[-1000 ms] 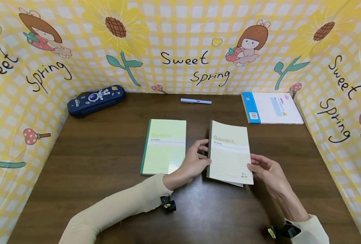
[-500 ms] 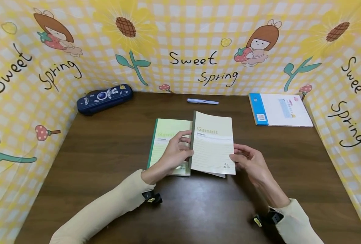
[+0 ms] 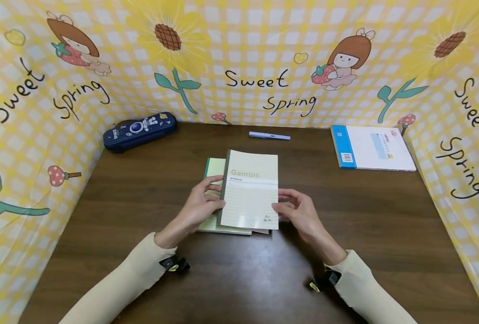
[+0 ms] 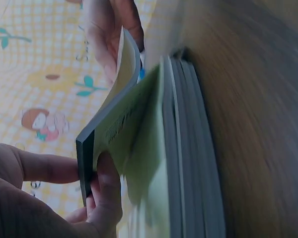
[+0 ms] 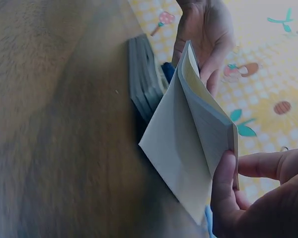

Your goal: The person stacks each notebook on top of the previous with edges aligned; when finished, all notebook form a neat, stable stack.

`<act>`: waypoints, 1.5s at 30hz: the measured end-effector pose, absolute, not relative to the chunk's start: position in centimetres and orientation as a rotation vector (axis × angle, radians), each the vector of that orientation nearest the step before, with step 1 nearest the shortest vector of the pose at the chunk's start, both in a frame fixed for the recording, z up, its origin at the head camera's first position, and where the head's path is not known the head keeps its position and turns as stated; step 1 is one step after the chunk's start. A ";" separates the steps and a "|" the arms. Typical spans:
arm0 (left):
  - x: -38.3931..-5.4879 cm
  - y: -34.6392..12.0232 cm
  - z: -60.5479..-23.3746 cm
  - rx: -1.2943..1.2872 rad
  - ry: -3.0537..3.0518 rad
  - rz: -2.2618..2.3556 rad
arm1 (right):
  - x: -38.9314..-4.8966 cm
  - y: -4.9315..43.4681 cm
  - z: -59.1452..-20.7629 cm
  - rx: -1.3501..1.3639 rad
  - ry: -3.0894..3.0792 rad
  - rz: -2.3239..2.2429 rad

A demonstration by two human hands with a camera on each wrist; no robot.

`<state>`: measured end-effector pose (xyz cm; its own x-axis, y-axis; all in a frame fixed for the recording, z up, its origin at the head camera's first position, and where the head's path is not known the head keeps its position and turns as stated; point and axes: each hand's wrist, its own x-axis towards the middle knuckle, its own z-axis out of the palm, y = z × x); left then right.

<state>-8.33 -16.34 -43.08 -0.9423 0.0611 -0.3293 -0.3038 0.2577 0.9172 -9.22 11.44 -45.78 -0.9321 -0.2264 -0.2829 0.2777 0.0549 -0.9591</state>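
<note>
A cream notebook (image 3: 249, 195) with a dark grey spine is held over a notebook with a green spine (image 3: 214, 167). My left hand (image 3: 195, 209) pinches its spine between thumb and fingers, and my right hand (image 3: 304, 216) pinches the opposite edge. In the right wrist view its back cover (image 5: 171, 148) hangs down, apart from the bent pages. Below, the left wrist view shows a stack of several notebooks (image 4: 188, 129) lying on the table. Most of the green-spined one is hidden from the head camera by the held notebook and my left hand.
A navy pencil case (image 3: 140, 131) lies at the back left of the brown table (image 3: 239, 283). A light-blue pen (image 3: 269, 136) is at the back middle. At the back right rests a white book with a blue strip (image 3: 375, 147). Patterned cloth (image 3: 255, 40) walls three sides.
Both hands have carried the grey-spined notebook leftward, from beside the green-spined notebook to over it. The head view has shifted slightly.
</note>
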 end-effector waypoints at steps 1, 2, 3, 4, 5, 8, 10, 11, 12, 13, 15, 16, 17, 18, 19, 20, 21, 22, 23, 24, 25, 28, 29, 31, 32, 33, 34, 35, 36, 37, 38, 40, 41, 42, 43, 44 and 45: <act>-8.2 -16.8 -43.2 -0.228 2.254 1.716 | -9.3 11.0 -46.0 0.036 1.975 -1.936; -8.1 -17.2 -43.3 -0.232 2.268 1.703 | -9.3 10.6 -46.2 0.022 1.963 -1.938; -8.0 -17.7 -43.4 -0.240 2.279 1.692 | -9.3 10.2 -46.3 0.010 1.951 -1.940; -7.9 -18.1 -43.6 -0.246 2.290 1.683 | -9.3 9.8 -46.6 -0.002 1.947 -1.939; -7.8 -18.5 -43.7 -0.255 2.294 1.680 | -9.3 9.5 -46.7 -0.012 1.939 -1.943; -7.4 -19.5 -44.1 -0.277 2.305 1.664 | -9.1 8.5 -47.2 -0.034 1.934 -1.952; -7.2 -20.0 -44.3 -0.282 2.322 1.648 | -9.1 8.0 -47.4 -0.050 1.958 -1.947; -7.1 -20.3 -44.4 -0.283 2.331 1.642 | -9.0 7.7 -47.4 -0.061 1.972 -1.943; -7.1 -20.5 -44.5 -0.285 2.342 1.639 | -9.0 7.5 -47.4 -0.072 1.992 -1.933; -7.0 -20.8 -44.6 -0.288 2.354 1.636 | -9.1 7.2 -47.4 -0.082 2.007 -1.925; -7.0 -21.2 -44.8 -0.289 2.389 1.617 | -9.1 6.8 -47.4 -0.112 2.051 -1.892; -7.0 -21.4 -44.8 -0.291 2.407 1.604 | -9.2 6.6 -47.3 -0.131 2.074 -1.873; -7.0 -21.6 -44.9 -0.292 2.424 1.591 | -9.2 6.5 -47.3 -0.139 2.091 -1.859; -7.0 -21.8 -45.0 -0.292 2.437 1.579 | -9.2 6.4 -47.3 -0.147 2.111 -1.844; -6.9 -21.9 -45.0 -0.291 2.446 1.568 | -9.2 6.3 -47.3 -0.155 2.128 -1.829; -6.9 -22.0 -45.1 -0.290 2.456 1.555 | -9.3 6.2 -47.4 -0.159 2.145 -1.817; -6.9 -22.1 -45.2 -0.291 2.464 1.545 | -9.3 6.2 -47.4 -0.163 2.157 -1.810; -6.9 -22.2 -45.2 -0.292 2.474 1.535 | -9.3 6.1 -47.4 -0.165 2.167 -1.806; -6.9 -22.3 -45.3 -0.294 2.482 1.528 | -9.4 6.1 -47.5 -0.168 2.178 -1.805; -6.9 -22.3 -45.4 -0.296 2.489 1.522 | -9.4 6.1 -47.6 -0.169 2.190 -1.801; -6.9 -22.3 -45.4 -0.297 2.498 1.513 | -9.5 6.2 -47.6 -0.169 2.205 -1.795; -7.0 -22.3 -45.6 -0.298 2.525 1.485 | -9.6 6.3 -47.8 -0.171 2.258 -1.765; -7.0 -22.3 -45.6 -0.298 2.531 1.478 | -9.6 6.3 -47.9 -0.174 2.279 -1.752; -7.1 -22.4 -45.7 -0.298 2.545 1.463 | -9.6 6.4 -48.0 -0.174 2.310 -1.724; -7.1 -22.4 -45.7 -0.296 2.548 1.460 | -9.6 6.4 -48.0 -0.178 2.321 -1.717; -7.1 -22.4 -45.7 -0.298 2.553 1.455 | -9.6 6.4 -48.0 -0.180 2.325 -1.711; -7.1 -22.4 -45.7 -0.298 2.559 1.449 | -9.6 6.5 -48.1 -0.181 2.330 -1.706; -7.1 -22.4 -45.7 -0.297 2.562 1.443 | -9.6 6.5 -48.1 -0.181 2.333 -1.698; -7.0 -22.3 -45.7 -0.295 2.565 1.442 | -9.5 6.5 -48.1 -0.181 2.333 -1.695; -7.0 -22.3 -45.8 -0.291 2.568 1.444 | -9.5 6.5 -48.1 -0.181 2.331 -1.694; -7.0 -22.3 -45.8 -0.287 2.572 1.444 | -9.5 6.6 -48.1 -0.182 2.329 -1.691; -6.9 -22.2 -45.8 -0.276 2.587 1.441 | -9.4 6.6 -48.0 -0.177 2.327 -1.688; -6.8 -22.2 -45.9 -0.269 2.595 1.444 | -9.4 6.6 -48.0 -0.173 2.327 -1.687; -6.8 -22.2 -45.9 -0.261 2.604 1.445 | -9.4 6.6 -48.0 -0.169 2.326 -1.688; -6.7 -22.1 -46.0 -0.256 2.615 1.442 | -9.4 6.6 -48.0 -0.164 2.325 -1.687; -6.7 -22.1 -46.1 -0.254 2.623 1.436 | -9.4 6.6 -48.0 -0.159 2.326 -1.688; -6.7 -22.0 -46.1 -0.255 2.630 1.432 | -9.4 6.6 -48.1 -0.153 2.325 -1.690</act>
